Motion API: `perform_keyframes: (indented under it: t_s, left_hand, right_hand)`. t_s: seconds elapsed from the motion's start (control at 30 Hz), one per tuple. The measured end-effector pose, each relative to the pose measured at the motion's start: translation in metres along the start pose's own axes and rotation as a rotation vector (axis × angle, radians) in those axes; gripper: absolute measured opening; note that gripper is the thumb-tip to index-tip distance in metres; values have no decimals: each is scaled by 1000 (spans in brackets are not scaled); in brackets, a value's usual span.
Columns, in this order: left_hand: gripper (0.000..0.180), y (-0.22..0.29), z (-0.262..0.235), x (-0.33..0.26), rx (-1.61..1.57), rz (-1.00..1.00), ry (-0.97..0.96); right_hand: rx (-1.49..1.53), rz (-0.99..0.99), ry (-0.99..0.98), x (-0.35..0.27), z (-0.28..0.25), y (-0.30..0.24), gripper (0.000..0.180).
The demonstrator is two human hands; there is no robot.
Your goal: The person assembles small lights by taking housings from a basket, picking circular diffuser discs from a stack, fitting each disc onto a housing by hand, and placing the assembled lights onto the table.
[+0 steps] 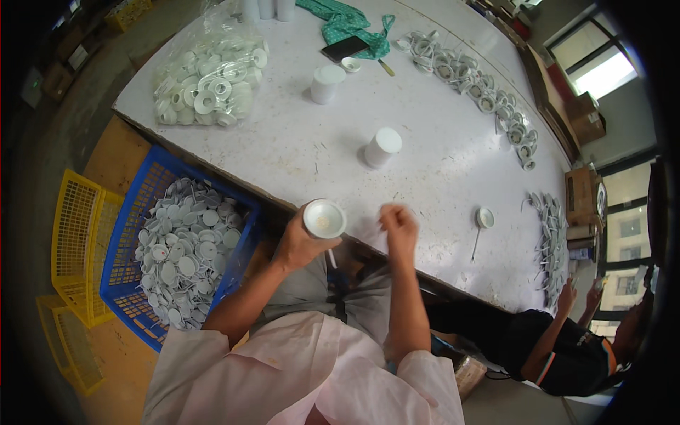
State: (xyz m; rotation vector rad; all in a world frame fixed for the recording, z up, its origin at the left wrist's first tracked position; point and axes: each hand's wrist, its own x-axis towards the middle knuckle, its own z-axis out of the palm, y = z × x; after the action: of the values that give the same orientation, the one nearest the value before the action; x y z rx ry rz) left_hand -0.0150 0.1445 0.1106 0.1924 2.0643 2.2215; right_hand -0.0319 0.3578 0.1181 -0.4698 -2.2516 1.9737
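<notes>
Near the table's front edge, my left hand (292,246) is wrapped round a white round cup-shaped housing (325,219). Its hollow faces up, with a pale round centre, and a short white piece hangs below it. My right hand (401,225) is raised just to the right of the housing, apart from it. Its fingers are curled together in a pinch; whether anything is between them is hidden. Beyond the hands stands a white cylinder (384,147), with a second white cylinder (327,85) farther back. Right of my right hand lies a small round white part with a wire (484,218).
A blue basket (126,273) full of flat round wired parts stands at my left, beside yellow crates (69,234). A clear bag of white rings (209,81), a phone (345,48), green cloth (354,27) and rows of wired fittings (464,71) lie on the table. A co-worker (567,354) works at right.
</notes>
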Motion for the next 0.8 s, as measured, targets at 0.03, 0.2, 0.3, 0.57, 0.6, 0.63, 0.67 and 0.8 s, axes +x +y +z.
perform_keyframes:
  t_s: [0.03, 0.2, 0.3, 0.57, 0.6, 0.63, 0.67, 0.8]
  left_hand:
    - [66, -3, -6, -4, -45, -49, 22]
    - [65, -18, -3, -23, 122, 51, -5]
    - [67, -17, -3, -31, 8, -29, 36]
    - [65, 2, -8, -33, 47, -153, 73]
    - [64, -2, -6, -33, 48, -145, 62]
    - [64, -5, -4, -34, 50, -138, 51]
    - [64, -6, -3, -35, 52, -134, 44]
    - [64, -8, 1, -37, 61, -87, 35]
  right_hand:
    - [0, -11, 93, 28, -1, -10, 21]
    - [-81, 85, 172, 124, 10, -48, 37]
    - [-192, 167, 72, 144, 12, -40, 41]
    - [177, 153, 9, 134, 4, -26, 26]
    - [181, 148, 14, 132, 3, -27, 26]
    - [205, 134, 28, 130, 2, -27, 25]
    - [228, 120, 43, 127, -1, -26, 24]
    - [341, 120, 116, 101, -13, -25, 19]
